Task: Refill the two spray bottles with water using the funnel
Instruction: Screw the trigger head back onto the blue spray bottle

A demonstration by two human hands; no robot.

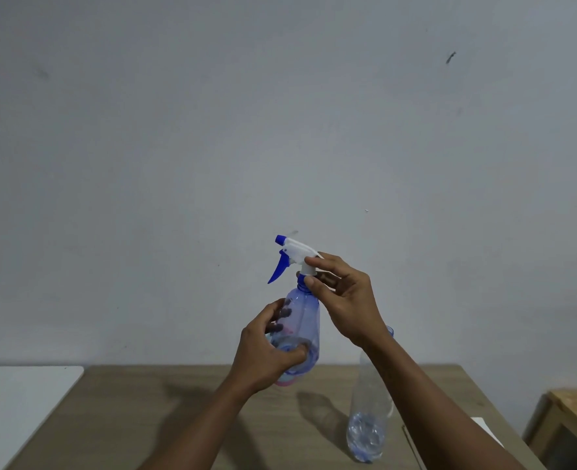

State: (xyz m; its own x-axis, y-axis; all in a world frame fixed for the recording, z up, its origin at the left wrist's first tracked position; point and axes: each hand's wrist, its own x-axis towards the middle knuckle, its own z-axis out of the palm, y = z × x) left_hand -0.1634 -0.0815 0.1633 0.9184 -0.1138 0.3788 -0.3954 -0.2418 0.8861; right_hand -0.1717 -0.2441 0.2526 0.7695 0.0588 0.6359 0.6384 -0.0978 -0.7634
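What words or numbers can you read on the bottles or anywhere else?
None can be read.
The spray bottle shows no letters; a pink patch near its bottom is mostly hidden by the left hand.
The clear bottle on the table shows no label.
The wall has no writing.

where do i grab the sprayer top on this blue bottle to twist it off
Pinch the round collar under the sprayer top, coming from the right: trigger and nozzle jut left. The right hand is pinching there, while the left hand holds the blue bottle.
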